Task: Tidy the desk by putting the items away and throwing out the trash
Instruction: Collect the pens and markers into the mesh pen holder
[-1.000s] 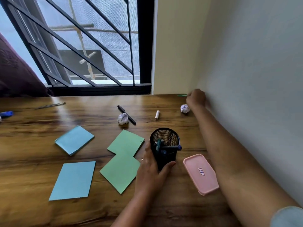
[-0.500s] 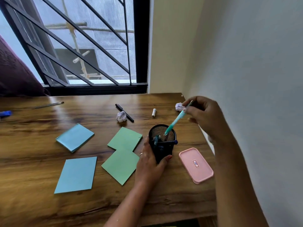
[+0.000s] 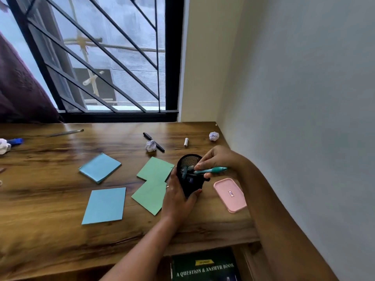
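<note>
My left hand grips the black mesh pen holder, which is tilted toward me and to the right on the wooden desk. My right hand pinches a teal pen that lies almost level across the holder's rim, tip toward the opening. Other pens stick out of the holder. Two crumpled paper balls, a black marker and a small white tube lie farther back.
Blue paper pads and green sheets lie left of the holder. A pink lidded box sits to its right by the wall. A thin pen and blue item lie far left. A green book sits below the desk.
My right hand took the teal pen from the far right corner, brought it to the holder, and lowered it across the rim. The left hand has tilted the holder.
</note>
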`<control>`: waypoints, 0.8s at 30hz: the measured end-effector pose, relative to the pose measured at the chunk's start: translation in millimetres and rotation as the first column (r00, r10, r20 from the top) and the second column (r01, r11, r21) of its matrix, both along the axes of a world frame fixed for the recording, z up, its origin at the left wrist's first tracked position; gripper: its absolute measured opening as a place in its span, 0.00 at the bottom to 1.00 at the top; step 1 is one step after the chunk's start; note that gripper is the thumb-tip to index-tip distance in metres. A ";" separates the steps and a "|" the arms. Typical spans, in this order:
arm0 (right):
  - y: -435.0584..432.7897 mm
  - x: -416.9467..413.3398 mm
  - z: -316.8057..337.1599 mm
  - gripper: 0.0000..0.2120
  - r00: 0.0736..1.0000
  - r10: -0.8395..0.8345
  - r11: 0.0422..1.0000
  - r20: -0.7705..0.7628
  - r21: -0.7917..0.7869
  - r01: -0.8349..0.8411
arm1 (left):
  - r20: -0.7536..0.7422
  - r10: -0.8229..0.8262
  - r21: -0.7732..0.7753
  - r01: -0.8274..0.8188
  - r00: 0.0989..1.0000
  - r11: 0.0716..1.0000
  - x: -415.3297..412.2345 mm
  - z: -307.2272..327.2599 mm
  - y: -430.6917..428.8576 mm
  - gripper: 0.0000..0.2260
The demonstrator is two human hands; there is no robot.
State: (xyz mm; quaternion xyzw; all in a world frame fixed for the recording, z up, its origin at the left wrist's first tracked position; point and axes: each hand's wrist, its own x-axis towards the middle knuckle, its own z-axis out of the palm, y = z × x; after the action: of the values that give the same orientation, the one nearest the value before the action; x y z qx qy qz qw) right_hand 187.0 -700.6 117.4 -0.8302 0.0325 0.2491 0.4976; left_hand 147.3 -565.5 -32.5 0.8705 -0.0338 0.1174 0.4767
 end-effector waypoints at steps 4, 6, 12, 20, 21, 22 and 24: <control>41.9 -13.9 7.0 0.11 0.994 0.083 0.987 -0.066 -0.135 -0.091 | 0.127 -0.097 0.111 0.083 0.987 0.990 -17.3 16.8 28.6 0.40; 69.9 -21.7 11.2 0.10 0.987 0.149 0.967 -0.057 -0.200 -0.157 | 0.180 -0.131 0.165 0.101 0.975 0.981 -29.3 24.4 52.3 0.40; 165.5 -64.9 22.0 0.06 0.950 0.313 0.904 0.007 -0.309 -0.296 | 0.203 -0.074 0.135 0.047 0.976 0.990 -81.9 28.8 145.4 0.41; 339.5 -158.1 45.8 0.09 0.946 0.281 0.958 0.163 -0.110 -0.266 | 0.175 0.021 0.094 -0.038 0.984 0.995 -178.2 42.4 341.2 0.41; 362.2 -168.1 45.8 0.11 0.951 0.253 0.968 0.180 -0.048 -0.248 | 0.167 0.059 0.062 -0.070 0.984 0.996 -191.0 47.8 372.6 0.39; 380.6 -176.0 42.2 0.13 0.960 0.212 0.975 0.184 0.030 -0.221 | 0.157 0.103 0.024 -0.108 0.982 0.994 -201.4 50.9 399.3 0.37; 424.8 -197.9 32.0 0.12 0.979 0.140 0.964 0.148 0.206 -0.169 | 0.129 0.172 -0.039 -0.168 0.977 0.985 -228.9 53.9 456.4 0.35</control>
State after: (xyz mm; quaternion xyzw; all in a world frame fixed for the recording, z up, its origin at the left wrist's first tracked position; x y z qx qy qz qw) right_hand -11.0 -275.7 149.4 -0.7855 -0.0930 0.2339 0.5654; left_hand -81.5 -109.1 21.3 0.8539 0.0110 0.2155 0.4737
